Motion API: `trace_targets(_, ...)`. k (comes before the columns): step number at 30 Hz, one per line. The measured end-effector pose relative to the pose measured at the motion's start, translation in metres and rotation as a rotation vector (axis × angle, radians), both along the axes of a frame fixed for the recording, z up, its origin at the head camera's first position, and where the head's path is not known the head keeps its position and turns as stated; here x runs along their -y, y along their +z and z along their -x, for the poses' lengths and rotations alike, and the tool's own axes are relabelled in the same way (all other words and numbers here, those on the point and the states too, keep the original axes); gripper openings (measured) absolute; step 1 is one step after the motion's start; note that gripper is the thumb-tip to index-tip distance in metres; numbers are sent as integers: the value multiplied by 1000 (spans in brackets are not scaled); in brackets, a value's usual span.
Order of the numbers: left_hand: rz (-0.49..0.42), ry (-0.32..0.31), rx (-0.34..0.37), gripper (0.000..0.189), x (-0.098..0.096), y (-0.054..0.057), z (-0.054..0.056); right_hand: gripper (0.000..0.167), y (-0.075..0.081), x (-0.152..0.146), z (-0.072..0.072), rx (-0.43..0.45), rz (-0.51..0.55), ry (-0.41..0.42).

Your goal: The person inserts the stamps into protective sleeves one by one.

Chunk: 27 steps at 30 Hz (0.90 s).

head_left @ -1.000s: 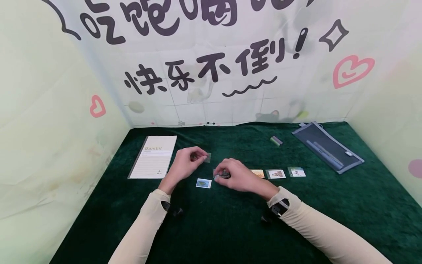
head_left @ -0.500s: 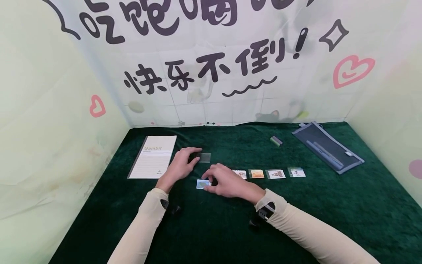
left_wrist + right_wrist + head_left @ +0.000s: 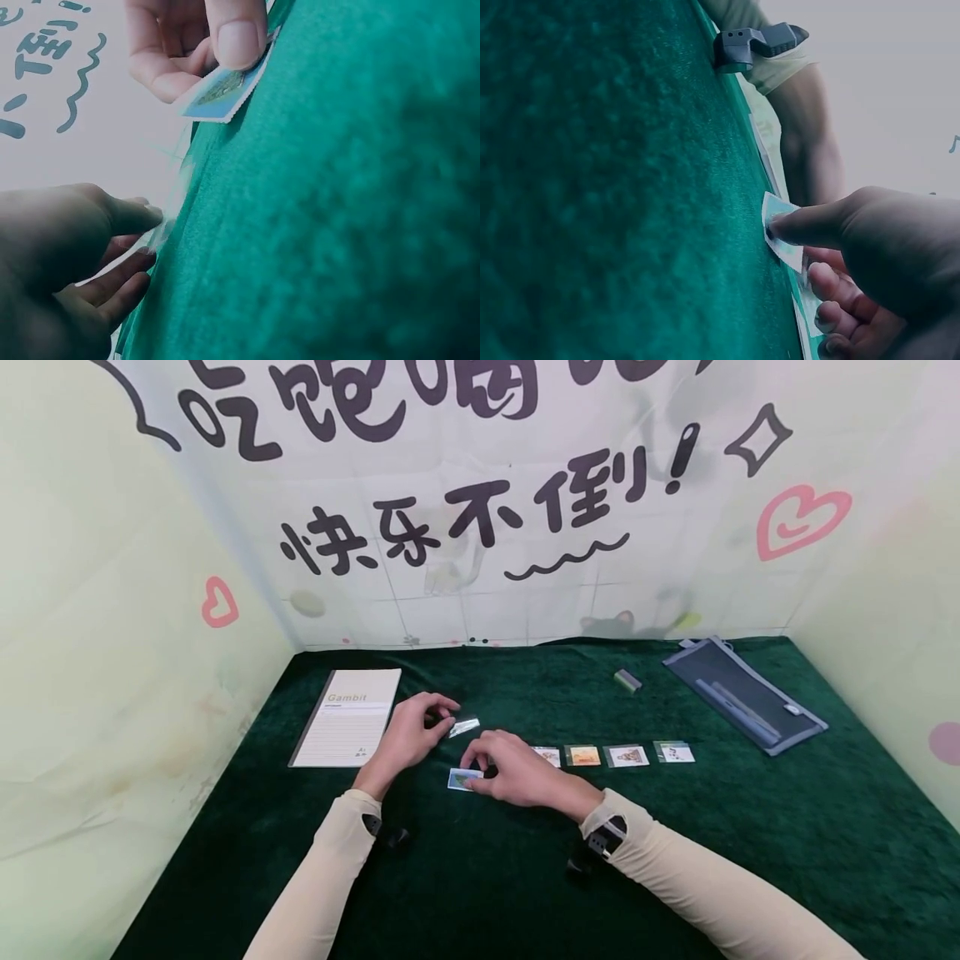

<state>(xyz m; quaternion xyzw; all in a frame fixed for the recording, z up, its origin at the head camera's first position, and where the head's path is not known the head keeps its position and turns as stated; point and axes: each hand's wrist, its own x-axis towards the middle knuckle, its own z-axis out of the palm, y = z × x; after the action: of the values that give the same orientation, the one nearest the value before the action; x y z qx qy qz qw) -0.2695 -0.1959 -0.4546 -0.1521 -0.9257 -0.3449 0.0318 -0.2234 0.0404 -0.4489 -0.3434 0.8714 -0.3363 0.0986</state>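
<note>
My right hand (image 3: 510, 770) pinches a blue-green postage stamp (image 3: 217, 97) between thumb and fingers; its perforated white edge shows in the left wrist view. The stamp is slightly tilted, close above the cloth. To its upper left, my left hand (image 3: 408, 731) pinches a small clear plastic sleeve (image 3: 465, 727) at its left end. In the left wrist view the sleeve is faint beside my left fingertips (image 3: 154, 217). Right of my right hand lies a row of stamps in clear sleeves: one partly hidden stamp (image 3: 549, 756), an orange stamp (image 3: 583, 756) and two pale ones (image 3: 628, 756).
A notebook (image 3: 348, 718) lies at the left, close by my left hand. At the back right are a blue mesh zip pouch (image 3: 742, 693) with pens inside and a small green and purple block (image 3: 628, 680). Dark green cloth (image 3: 495, 885) covers the table.
My right hand has moved left and down from the row and taken hold of the blue-green stamp. The sleeve in my left hand has tilted and catches the light.
</note>
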Motion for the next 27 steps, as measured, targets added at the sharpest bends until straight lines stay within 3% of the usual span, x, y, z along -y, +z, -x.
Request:
trace_targets(4,-62,3,-14,12,-1,2,-2,12,1,-1,2,31,37,18)
trace_targets(11,-286,-43,64,15,-20,8,-9,10,14,-14,5,121,152,26)
trace_targets(15,-373,-87,93,19,-34,11,-14,12,19,-35,9,143,211,-40)
trace_targets(18,-422,-86,118,22,-42,13,-19,13,17,-56,12,142,269,-109)
trace_targets(24,-499,-90,182,32,-54,12,-26,13,3,-87,13,161,399,-258)
trace_targets(27,-518,-97,204,35,-58,12,-28,15,-3,-91,14,173,447,-294)
